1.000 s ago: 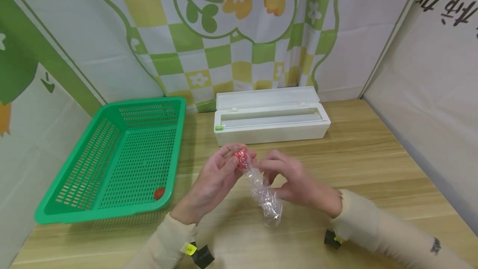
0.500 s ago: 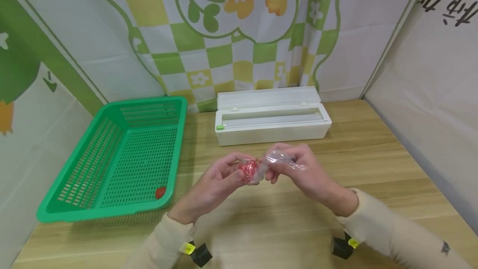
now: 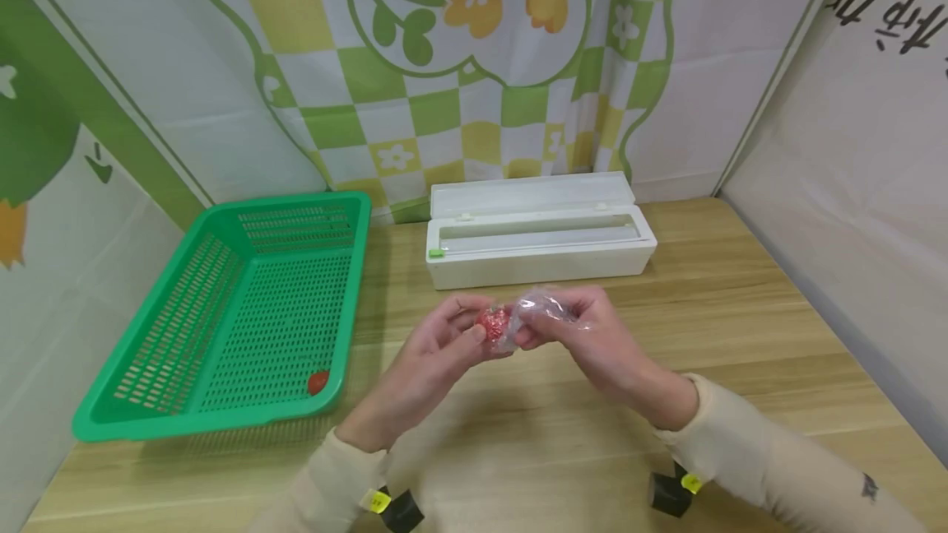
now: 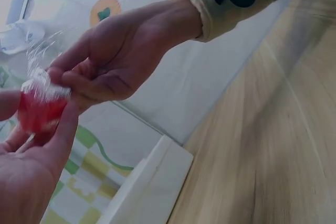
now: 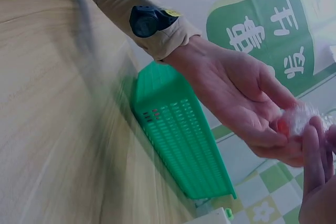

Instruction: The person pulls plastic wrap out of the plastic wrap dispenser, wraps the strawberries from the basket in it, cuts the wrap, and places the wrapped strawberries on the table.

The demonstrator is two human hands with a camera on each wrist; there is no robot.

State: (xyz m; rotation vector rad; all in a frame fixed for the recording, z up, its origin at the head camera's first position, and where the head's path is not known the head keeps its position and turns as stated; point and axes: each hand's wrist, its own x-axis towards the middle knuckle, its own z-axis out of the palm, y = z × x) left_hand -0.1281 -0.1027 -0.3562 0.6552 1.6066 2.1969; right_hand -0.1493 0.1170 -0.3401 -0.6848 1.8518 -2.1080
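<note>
- left hand [image 3: 433, 356] at frame centre pinches a small red fruit [image 3: 492, 322] between thumb and fingertips, held above the tabletop [image 3: 741, 327]
- right hand [image 3: 585, 336] just right of it pinches the bunched cling film [image 3: 544, 311] that wraps the fruit; film touches fruit
- to do this well, judged: keep the fruit steady in the left pinch, pull the film snug and twist it tight against the fruit, not squeezing so hard it bruises
- green basket [image 3: 222, 319] at left of frame holds one small red fruit in basket [image 3: 318, 382] in its near right corner
- white film dispenser box [image 3: 536, 241] at upper centre, lid open; its contents can't be made out
</note>
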